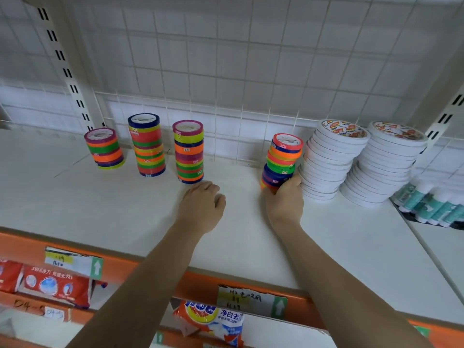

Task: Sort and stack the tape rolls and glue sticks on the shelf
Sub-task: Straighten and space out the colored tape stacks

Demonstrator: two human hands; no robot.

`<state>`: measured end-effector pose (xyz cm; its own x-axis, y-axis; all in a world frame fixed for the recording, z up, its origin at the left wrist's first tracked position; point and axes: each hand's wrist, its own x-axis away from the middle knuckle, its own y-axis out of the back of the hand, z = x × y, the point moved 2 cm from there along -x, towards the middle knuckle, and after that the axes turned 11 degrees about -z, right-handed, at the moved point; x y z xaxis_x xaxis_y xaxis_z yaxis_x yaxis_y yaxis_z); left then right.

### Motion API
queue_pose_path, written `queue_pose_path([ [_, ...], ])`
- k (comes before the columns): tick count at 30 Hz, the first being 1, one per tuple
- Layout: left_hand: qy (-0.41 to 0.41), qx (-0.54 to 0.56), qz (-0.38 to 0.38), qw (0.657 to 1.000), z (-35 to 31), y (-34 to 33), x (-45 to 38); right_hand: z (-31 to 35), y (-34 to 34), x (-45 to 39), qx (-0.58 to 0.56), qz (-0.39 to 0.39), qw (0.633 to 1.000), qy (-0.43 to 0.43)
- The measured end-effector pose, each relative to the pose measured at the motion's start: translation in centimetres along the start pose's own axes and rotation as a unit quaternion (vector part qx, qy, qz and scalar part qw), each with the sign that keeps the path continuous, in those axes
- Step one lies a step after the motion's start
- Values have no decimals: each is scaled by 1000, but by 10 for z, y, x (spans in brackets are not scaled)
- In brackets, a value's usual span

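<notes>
On the white shelf (130, 212), three stacks of coloured tape rolls are seen standing along the back wire grid: a short stack at far left (105, 148), a taller one beside it (147, 144), and a third (188, 151) just behind the left hand (202, 205). That hand is rested on the shelf with its fingers loosely curled and nothing held in its grip. Further right, a fourth coloured stack (282, 160) is leaned to the right, its upper rolls slid out of line, and its lowest rolls are gripped by the right hand (285, 199), whose fingers are curled round the base. This stack is set just beside, perhaps touching, the first of two tall white tape stacks (331, 159), with the second white stack (386, 163) close behind it; both are tilted as well. At the far right, glue sticks (431, 199) are laid in a row on their sides. The step in hand is judged to be the moving or straightening of the leaning coloured stack. It would be done best if the stack were steadied near its top by the free left hand, the rolls squared up before any slide, and the push kept low and slow, so that the white stack alongside is not nudged over.
</notes>
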<state>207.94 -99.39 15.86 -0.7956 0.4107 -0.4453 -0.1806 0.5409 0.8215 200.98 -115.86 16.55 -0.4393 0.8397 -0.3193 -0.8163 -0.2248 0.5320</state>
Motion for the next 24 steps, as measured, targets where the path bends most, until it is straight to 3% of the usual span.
queue_pose_path([
  [13,6,-9,22,1000,-2,3,2,-14,48,26,-44,125,990,55],
  [19,14,-4,18,1000,-3,3,3,-12,51,17,-140,240,958,73],
  [24,16,5,7,1000,-1,-1,3,-14,46,16,-165,235,955,74],
])
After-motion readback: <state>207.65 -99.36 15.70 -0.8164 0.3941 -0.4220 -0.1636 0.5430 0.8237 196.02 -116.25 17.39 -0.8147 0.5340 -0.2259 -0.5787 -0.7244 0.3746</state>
